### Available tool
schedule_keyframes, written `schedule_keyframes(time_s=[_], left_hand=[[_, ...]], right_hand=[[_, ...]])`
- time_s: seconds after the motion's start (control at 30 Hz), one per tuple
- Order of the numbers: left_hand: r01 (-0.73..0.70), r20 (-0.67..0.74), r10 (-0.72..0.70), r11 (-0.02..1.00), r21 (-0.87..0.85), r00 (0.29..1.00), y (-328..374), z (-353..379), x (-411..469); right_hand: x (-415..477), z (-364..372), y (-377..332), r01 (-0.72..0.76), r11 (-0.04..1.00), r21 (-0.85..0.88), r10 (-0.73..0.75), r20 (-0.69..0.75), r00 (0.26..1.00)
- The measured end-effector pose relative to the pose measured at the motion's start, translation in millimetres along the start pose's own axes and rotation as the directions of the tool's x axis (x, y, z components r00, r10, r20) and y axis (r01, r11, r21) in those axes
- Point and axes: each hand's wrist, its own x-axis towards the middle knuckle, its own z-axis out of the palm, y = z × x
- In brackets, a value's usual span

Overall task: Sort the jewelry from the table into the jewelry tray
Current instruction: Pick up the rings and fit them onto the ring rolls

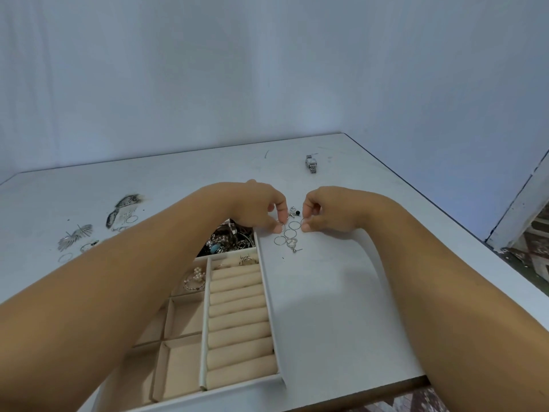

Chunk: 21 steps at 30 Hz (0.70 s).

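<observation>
A beige jewelry tray [274, 322] with ring rolls and square compartments sits in front of me, partly under my left forearm. Its far compartment holds a dark tangle of jewelry [228, 242]. Right of the tray lie several thin silver rings [290, 233] and a small earring [292, 246]. My left hand [261, 208] pinches one thin ring at the left of that group. My right hand [326, 211] pinches another thin ring at its right side. Pearl pieces [197, 276] lie in a small compartment.
A silver watch [311, 164] lies far back on the white table [341, 307]. At the left are leaf-shaped silver pieces [75, 234], a dark patterned hair clip [124, 208] and small rings. The table's right edge drops to a floor.
</observation>
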Motion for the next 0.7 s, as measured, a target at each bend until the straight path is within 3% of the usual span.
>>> schedule_keyframes(time_s=[0.23, 0.4, 0.7], left_hand=[[-0.074, -0.182, 0.041, 0.981, -0.177, 0.983, -4, 6, -9], [-0.091, -0.415, -0.026, 0.961, -0.260, 0.909, -8, -2, -42], [-0.057, -0.526, -0.106, 0.957, -0.285, 0.844, -15, 12, -131]], right_hand=[[-8, 2, -7, 0.073, 0.996, 0.056, -0.066, -0.111, 0.992], [-16, 3, -20, 0.147, 0.978, 0.147, -0.119, -0.184, 0.976], [-36, 7, -52, 0.269, 0.943, 0.195, -0.223, -0.228, 0.948]])
